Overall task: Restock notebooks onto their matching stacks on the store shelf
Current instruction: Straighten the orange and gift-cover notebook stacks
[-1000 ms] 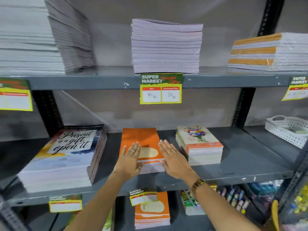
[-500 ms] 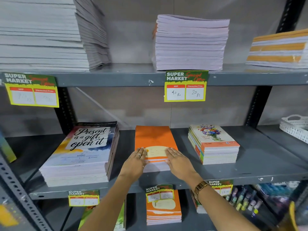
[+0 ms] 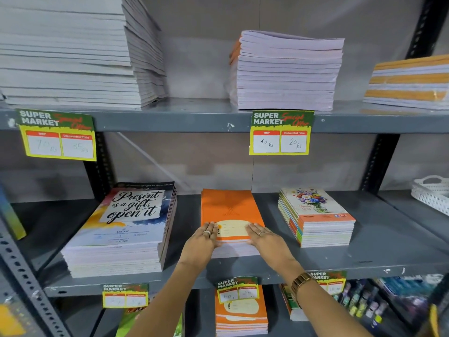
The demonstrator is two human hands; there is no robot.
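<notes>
A stack of orange notebooks [image 3: 229,210] lies in the middle of the grey middle shelf [image 3: 379,251]. My left hand [image 3: 201,242] rests flat on the stack's front left corner, fingers together. My right hand [image 3: 264,239] lies flat on the front right corner. Both palms press the top cover and front edge; neither grips a book. To the left stands a taller stack with the cover "Present is a gift, open it" [image 3: 121,229]. A stack with flower covers [image 3: 315,217] stands to the right.
The top shelf holds white-edged stacks [image 3: 286,71], a big pile [image 3: 73,52] at left and orange-banded packs [image 3: 410,81] at right. Price tags [image 3: 280,132] hang from shelf edges. A white basket [image 3: 432,190] sits at far right. More orange notebooks [image 3: 240,312] lie on the shelf below.
Both hands slid back from the middle of the orange cover to the stack's front corners. The camera moved closer and shifted left.
</notes>
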